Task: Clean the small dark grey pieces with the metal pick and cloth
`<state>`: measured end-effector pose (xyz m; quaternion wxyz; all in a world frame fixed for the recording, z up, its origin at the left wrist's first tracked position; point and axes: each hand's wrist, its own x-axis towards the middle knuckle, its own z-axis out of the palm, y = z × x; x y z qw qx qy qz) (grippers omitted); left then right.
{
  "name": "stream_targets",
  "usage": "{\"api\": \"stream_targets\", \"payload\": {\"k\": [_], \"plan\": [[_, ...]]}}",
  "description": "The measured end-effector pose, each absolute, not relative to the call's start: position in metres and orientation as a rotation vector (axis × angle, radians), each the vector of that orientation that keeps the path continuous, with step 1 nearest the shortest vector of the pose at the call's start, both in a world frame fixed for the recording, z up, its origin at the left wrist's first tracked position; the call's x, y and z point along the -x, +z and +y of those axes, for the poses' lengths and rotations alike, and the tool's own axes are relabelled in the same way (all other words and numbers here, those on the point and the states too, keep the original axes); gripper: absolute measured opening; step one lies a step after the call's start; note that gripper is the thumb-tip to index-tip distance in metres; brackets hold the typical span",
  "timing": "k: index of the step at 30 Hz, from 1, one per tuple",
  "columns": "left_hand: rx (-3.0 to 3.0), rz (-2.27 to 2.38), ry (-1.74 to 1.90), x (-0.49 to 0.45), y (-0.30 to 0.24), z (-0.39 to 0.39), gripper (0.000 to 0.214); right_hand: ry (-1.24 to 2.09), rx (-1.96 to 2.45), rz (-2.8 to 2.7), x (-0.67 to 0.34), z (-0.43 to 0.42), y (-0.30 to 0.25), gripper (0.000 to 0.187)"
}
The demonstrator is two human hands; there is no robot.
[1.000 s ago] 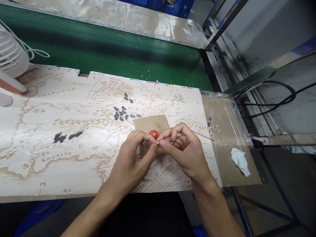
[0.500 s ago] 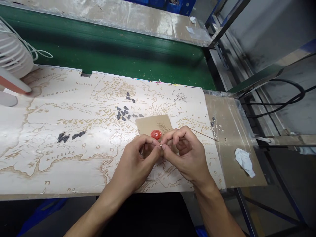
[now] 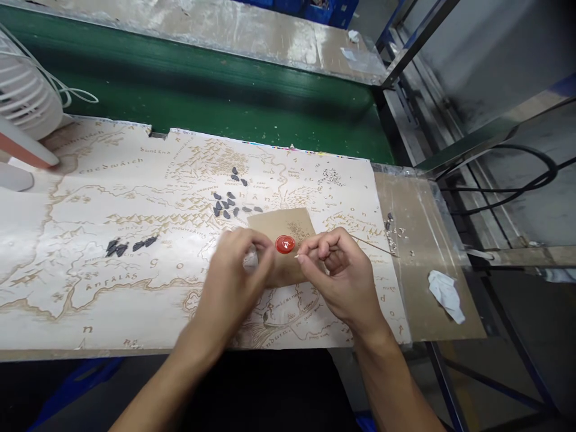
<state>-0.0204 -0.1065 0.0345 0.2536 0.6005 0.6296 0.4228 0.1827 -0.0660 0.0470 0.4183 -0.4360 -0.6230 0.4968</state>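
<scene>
The right hand [image 3: 342, 273] is closed in a pinch: the thumb and forefinger are brought together, and a tiny pale bit [image 3: 296, 256] appears to be gripped at their tips, though its shape is too small to be made out. The left hand [image 3: 229, 279] is blurred by motion. Its fingers are seen curled, but whether anything is held in them cannot be told.

A glossy red disc [image 3: 285, 244] is set on a kraft paper sheet [image 3: 288, 225], which lies on a printed map sheet [image 3: 90, 312], nearer its right edge than its left. The disc is seen between the two hands and just beyond them, up and to the left of the tiny pale bit. Because it is round, no long axis is shown, and neither hand can be called clearly nearer.

A thin wooden stick [image 3: 373, 246] extends from beneath the right hand toward the map sheet's right edge, its long axis slanting toward the near edge; whether it is gripped cannot be told. Dark grey pieces [image 3: 227, 204] are scattered beyond the kraft paper, and small pale bits [image 3: 391, 240] are gathered at the map sheet's right edge.
</scene>
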Motion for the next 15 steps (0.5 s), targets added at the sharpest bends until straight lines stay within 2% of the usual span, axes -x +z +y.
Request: {"api": "stream_targets", "payload": {"k": [5,15], "plan": [[-1.944,2.230,0.874,0.072,0.010,-0.080,0.032,1.012,1.223,-1.741,-0.183,-0.055,0.043,0.030],[-1.947,2.154,0.845,0.097,-0.002,-0.072,0.028,0.886,1.223,-1.996,-0.179,-0.050,0.037,0.029]]}}
